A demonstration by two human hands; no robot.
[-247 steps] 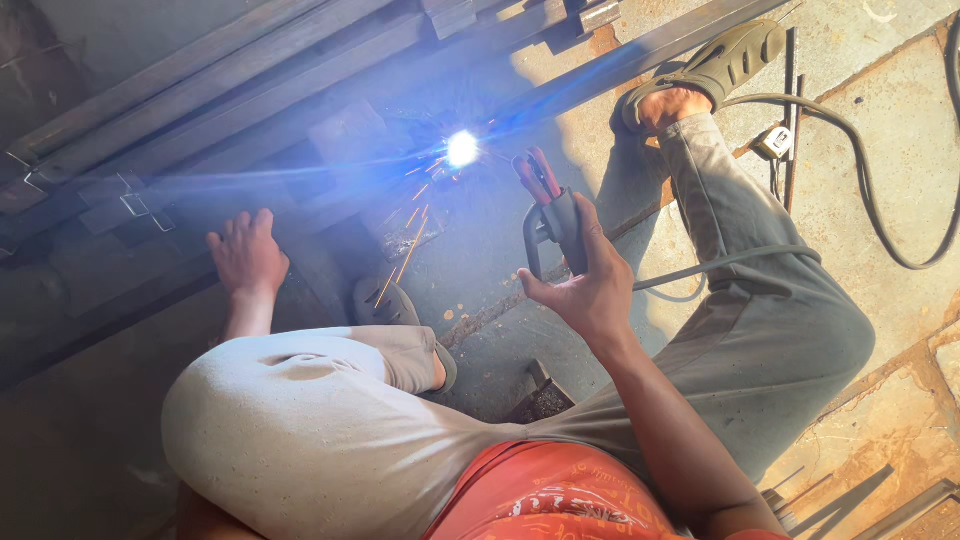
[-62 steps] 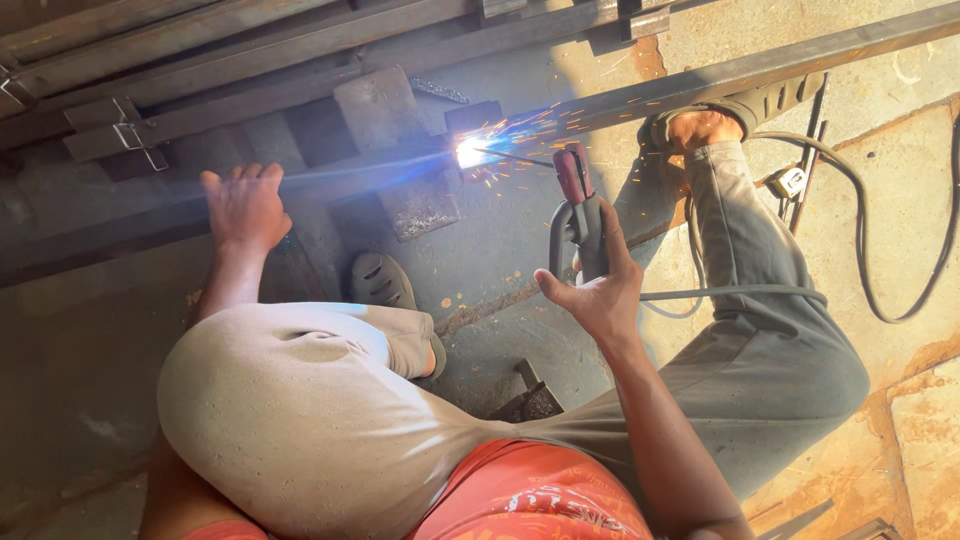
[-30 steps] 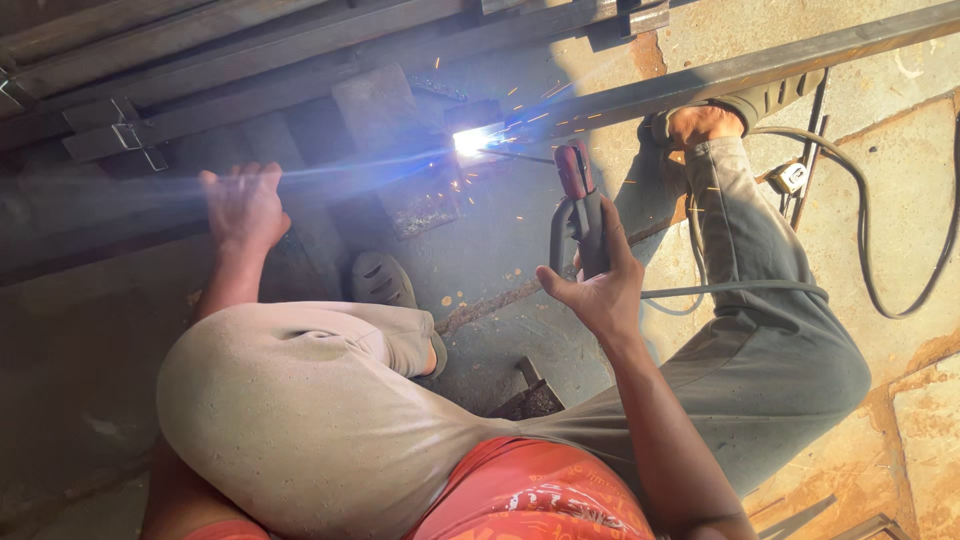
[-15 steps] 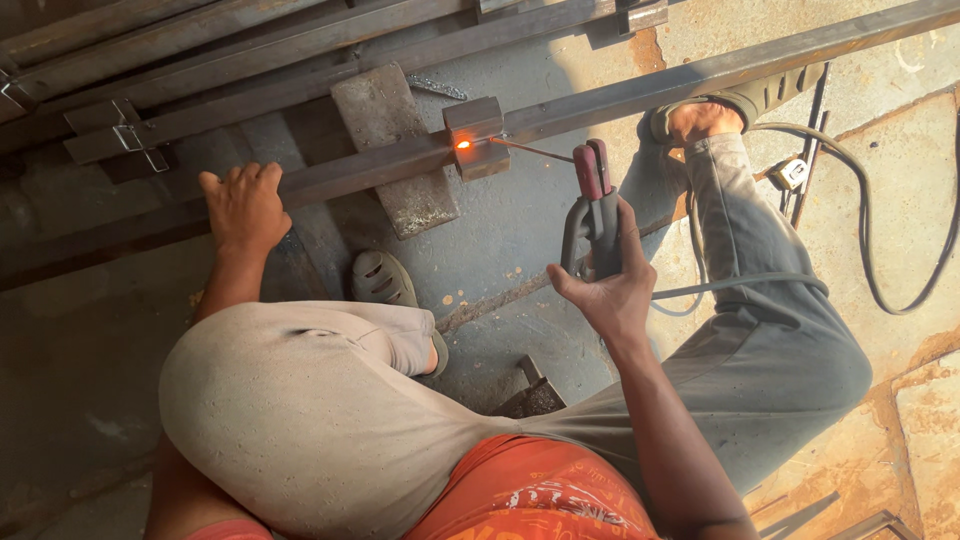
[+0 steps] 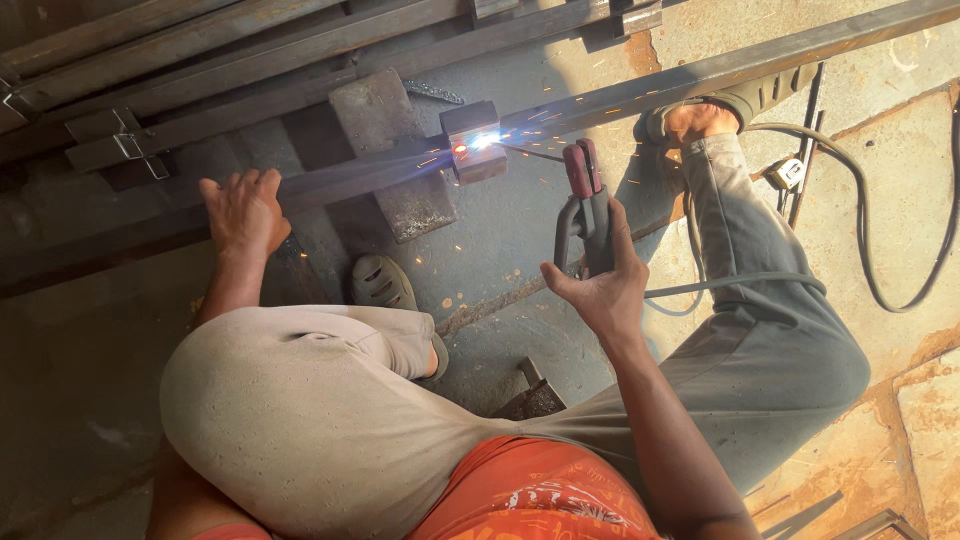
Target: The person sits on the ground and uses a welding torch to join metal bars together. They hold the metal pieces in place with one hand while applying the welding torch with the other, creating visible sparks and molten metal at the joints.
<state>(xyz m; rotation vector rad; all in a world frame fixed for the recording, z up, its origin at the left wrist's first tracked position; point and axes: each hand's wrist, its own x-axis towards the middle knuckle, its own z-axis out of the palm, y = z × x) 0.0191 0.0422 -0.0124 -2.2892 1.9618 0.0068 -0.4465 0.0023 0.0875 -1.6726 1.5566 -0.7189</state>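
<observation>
While your right hand (image 5: pixel 600 285) is wrapped firmly around the dark grip of the electrode holder (image 5: pixel 585 205), its red-tipped clamp points up toward the work, and the thin welding rod (image 5: pixel 530 152) runs from that clamp leftward to the joint. At the rod's far end a bright blue-white arc (image 5: pixel 478 143) burns against a small square steel block (image 5: pixel 472 140) that sits on the long steel bar (image 5: pixel 700 75), and orange sparks scatter to the right along the bar. Your left hand (image 5: pixel 243 210) lies well apart from the right one, fingers curled over the edge of the same bar farther left, pressing on it and holding nothing else. A flat concrete slab (image 5: pixel 395 150) lies under the bar just left of the joint, propping it off the floor. You are crouched low: your left knee in pale trousers fills the lower middle of the head view, with a sandalled foot (image 5: pixel 385 285) just below the slab, while your right leg in grey trousers stretches out so that its foot (image 5: pixel 700 120) rests against the bar to the right of the arc. A black cable (image 5: pixel 880 290) loops over the concrete floor (image 5: pixel 880 180) beside that leg. More steel sections (image 5: pixel 200 40) lie stacked along the top left.
</observation>
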